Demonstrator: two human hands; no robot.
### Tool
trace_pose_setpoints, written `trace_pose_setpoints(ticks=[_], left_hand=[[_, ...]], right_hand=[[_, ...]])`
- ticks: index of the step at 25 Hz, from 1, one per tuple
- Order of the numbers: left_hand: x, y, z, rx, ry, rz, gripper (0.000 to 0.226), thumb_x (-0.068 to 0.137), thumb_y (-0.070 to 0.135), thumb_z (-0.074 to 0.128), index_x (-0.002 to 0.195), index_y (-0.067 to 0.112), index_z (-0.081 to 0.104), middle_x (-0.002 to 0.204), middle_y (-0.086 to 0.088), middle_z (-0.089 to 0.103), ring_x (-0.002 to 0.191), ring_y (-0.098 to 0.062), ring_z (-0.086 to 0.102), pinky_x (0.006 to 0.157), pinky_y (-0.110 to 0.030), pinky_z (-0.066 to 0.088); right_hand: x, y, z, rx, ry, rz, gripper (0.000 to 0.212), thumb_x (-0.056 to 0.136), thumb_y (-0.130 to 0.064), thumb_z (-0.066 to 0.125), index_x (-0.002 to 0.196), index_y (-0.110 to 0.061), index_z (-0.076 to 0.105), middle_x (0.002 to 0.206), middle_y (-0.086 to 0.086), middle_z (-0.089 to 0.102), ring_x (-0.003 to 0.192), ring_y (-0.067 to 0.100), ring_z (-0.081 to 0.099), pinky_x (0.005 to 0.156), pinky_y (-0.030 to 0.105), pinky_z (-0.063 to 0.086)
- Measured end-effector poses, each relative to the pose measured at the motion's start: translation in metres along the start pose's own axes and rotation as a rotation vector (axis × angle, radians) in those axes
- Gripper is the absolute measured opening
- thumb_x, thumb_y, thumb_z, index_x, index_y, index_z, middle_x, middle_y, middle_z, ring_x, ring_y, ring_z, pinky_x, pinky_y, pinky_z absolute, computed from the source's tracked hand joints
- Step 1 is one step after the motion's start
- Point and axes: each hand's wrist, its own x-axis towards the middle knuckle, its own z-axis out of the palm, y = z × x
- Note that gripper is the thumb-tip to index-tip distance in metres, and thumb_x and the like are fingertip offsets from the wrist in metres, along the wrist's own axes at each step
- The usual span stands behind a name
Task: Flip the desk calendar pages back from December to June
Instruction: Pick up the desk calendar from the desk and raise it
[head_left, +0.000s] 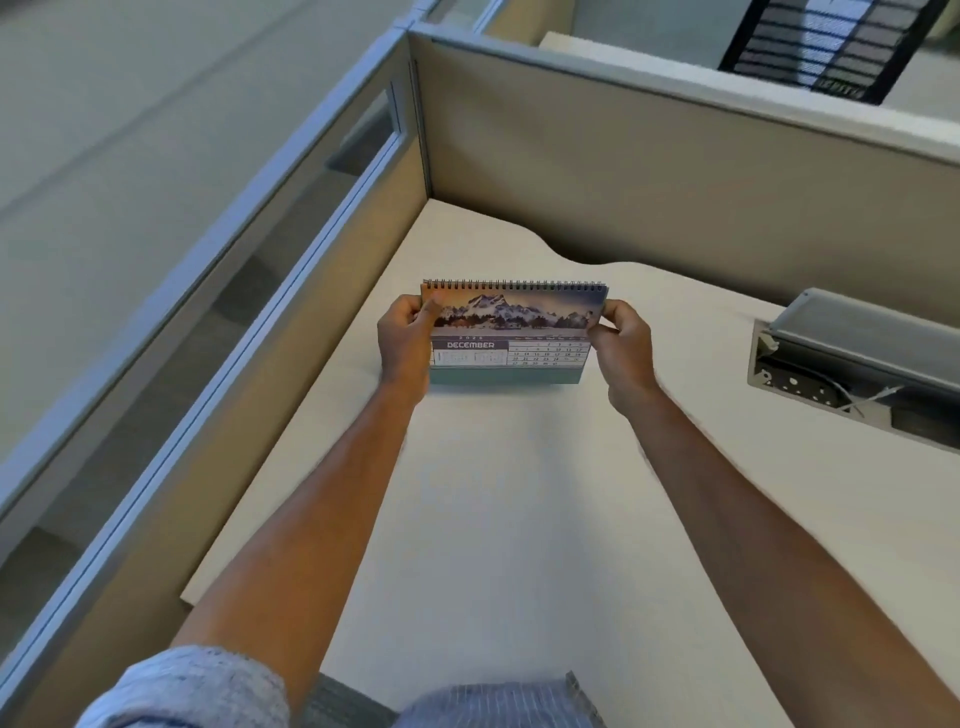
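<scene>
A spiral-bound desk calendar (511, 332) stands upright on the white desk (519, 493), facing me. Its front page shows a snowy mountain picture and the word DECEMBER above a date grid. My left hand (405, 340) grips the calendar's left edge, thumb on the front page. My right hand (623, 345) grips the right edge, fingertips pinching the page near the picture. The wire binding runs along the top.
Beige cubicle partitions (623, 171) wall the desk at the back and left. An open grey cable tray (852, 364) with wires sits recessed in the desk at the right. Beyond the back partition, something dark and striped (831, 47) stands on the neighbouring desk.
</scene>
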Motion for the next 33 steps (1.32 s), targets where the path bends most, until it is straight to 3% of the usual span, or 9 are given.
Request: trace_pose_setpoints(ticks=[5,12,17,25,29,33], left_hand=[[0.037,-0.003,0.012,0.000,-0.004,0.008,0.015,0.102,0.021,0.066,0.100,0.008,0.061,0.095,-0.015,0.076,0.073,-0.017,0.078,0.064,-0.032,0.065],[0.077,-0.009,0.015,-0.012,-0.011,0.053,0.009,0.104,0.024,0.064,0.096,0.023,0.060,0.096,-0.010,0.077,0.081,-0.021,0.081,0.066,-0.033,0.067],[0.094,-0.013,0.015,-0.027,-0.010,0.053,0.008,0.105,0.020,0.061,0.097,0.023,0.060,0.095,-0.004,0.078,0.086,-0.023,0.081,0.072,-0.036,0.067],[0.116,-0.012,0.008,0.021,0.021,0.045,0.006,0.105,0.020,0.059,0.101,0.016,0.060,0.105,-0.014,0.075,0.092,-0.027,0.080,0.063,-0.027,0.065],[0.118,-0.015,0.009,0.088,0.085,0.093,0.014,0.103,0.021,0.064,0.108,0.009,0.060,0.119,-0.020,0.064,0.107,-0.031,0.074,0.069,-0.027,0.066],[0.114,-0.006,0.012,0.001,0.089,0.079,0.027,0.101,0.032,0.066,0.116,0.013,0.055,0.117,-0.018,0.068,0.099,-0.028,0.077,0.068,-0.027,0.065]], right_hand=[[0.043,-0.011,0.018,0.043,-0.042,-0.050,0.019,0.091,-0.006,0.055,0.101,-0.019,0.065,0.098,-0.005,0.071,0.076,-0.004,0.062,0.061,0.012,0.048],[0.089,-0.011,0.035,0.129,-0.081,-0.070,0.018,0.094,-0.006,0.059,0.110,-0.012,0.065,0.106,-0.001,0.074,0.084,0.003,0.066,0.070,0.017,0.052],[0.111,-0.008,0.049,0.167,-0.102,-0.058,0.016,0.095,-0.007,0.058,0.106,-0.016,0.065,0.107,0.003,0.074,0.087,0.009,0.067,0.073,0.023,0.052],[0.133,-0.015,0.067,0.167,-0.138,-0.062,0.013,0.091,-0.017,0.059,0.102,-0.019,0.064,0.098,-0.004,0.073,0.076,-0.001,0.066,0.068,0.021,0.052],[0.138,-0.017,0.070,0.219,-0.141,-0.005,0.006,0.090,-0.025,0.058,0.092,-0.021,0.062,0.092,-0.002,0.071,0.082,0.009,0.066,0.078,0.033,0.053],[0.141,-0.032,0.071,0.273,-0.076,0.083,0.013,0.089,-0.032,0.049,0.088,-0.020,0.053,0.094,0.004,0.063,0.086,0.019,0.062,0.079,0.036,0.050]])
